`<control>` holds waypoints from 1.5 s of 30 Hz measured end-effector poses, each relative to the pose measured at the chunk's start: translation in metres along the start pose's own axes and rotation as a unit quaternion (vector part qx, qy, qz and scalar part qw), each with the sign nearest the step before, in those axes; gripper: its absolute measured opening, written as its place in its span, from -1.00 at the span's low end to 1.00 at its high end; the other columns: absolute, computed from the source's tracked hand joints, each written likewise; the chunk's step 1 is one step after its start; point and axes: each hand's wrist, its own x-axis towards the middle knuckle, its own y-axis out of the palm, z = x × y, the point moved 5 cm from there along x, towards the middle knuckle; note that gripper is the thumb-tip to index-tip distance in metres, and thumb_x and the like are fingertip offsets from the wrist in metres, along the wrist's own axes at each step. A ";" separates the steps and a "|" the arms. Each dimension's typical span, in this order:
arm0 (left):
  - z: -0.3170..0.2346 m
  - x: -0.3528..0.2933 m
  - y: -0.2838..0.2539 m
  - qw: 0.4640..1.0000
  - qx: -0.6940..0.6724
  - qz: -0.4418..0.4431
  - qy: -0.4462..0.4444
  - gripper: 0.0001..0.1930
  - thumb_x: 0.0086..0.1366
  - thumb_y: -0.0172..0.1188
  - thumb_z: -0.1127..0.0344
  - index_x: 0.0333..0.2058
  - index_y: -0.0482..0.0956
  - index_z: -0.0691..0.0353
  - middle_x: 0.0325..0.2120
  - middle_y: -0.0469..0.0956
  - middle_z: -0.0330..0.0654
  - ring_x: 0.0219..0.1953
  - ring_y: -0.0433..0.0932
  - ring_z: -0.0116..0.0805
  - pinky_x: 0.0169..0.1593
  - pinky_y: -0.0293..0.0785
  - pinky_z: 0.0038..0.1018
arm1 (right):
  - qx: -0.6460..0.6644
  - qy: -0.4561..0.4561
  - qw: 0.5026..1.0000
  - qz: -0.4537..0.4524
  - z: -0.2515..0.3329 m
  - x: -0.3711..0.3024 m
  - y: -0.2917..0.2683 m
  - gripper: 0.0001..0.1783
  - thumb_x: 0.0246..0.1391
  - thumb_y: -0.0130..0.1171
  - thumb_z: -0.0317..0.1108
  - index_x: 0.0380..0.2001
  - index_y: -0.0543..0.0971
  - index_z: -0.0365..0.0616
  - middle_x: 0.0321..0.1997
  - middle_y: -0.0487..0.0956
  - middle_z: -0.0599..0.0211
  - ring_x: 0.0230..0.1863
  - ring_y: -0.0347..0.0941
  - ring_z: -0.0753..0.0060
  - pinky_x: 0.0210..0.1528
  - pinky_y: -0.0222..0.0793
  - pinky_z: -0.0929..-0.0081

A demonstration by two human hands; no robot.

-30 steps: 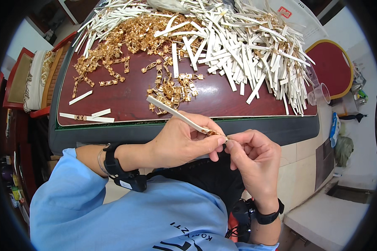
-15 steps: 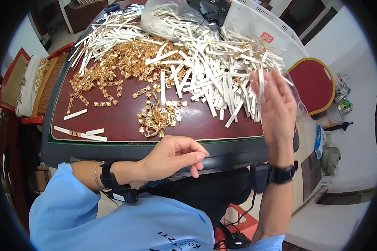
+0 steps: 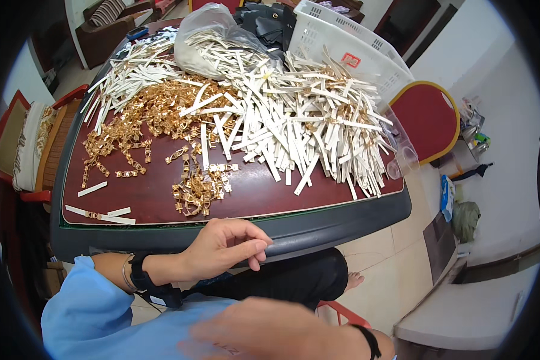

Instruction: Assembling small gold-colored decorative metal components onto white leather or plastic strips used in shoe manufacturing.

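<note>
My left hand (image 3: 225, 247) rests at the table's padded front edge, its fingers curled in and the thumb against them. Nothing shows between those fingers. Low in front of my blue shirt, my right hand (image 3: 264, 330) is smeared by motion, so its fingers cannot be made out. On the dark red tabletop beyond the left hand lies a small heap of gold metal clasps (image 3: 198, 189). Farther off is a larger heap of gold clasps (image 3: 174, 108). A big pile of white strips (image 3: 294, 126), some with gold pieces attached, spreads across the right side.
At the left front lies a white strip with a gold clasp (image 3: 96, 215). A clear plastic bag (image 3: 192, 51) of strips stands at the back, beside a white plastic basket (image 3: 336, 42). Beyond the table's right side is a red-backed chair (image 3: 429, 123).
My right hand has left the right edge of the white strip pile and swung down toward my body. The left hand keeps its curled shape. The whole view has shifted somewhat.
</note>
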 end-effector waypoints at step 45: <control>-0.073 0.019 -0.080 0.767 0.521 -0.284 0.243 -0.92 0.10 0.23 0.62 -0.41 0.61 0.33 -0.45 0.61 -0.17 -0.40 0.57 -0.46 -0.29 0.46 -0.55 | -0.205 0.128 0.953 -0.183 -0.100 0.004 -0.056 -0.78 0.01 0.22 -0.56 -0.22 0.58 -0.36 -0.31 0.56 0.07 -0.36 0.56 0.16 -0.27 0.44 0.34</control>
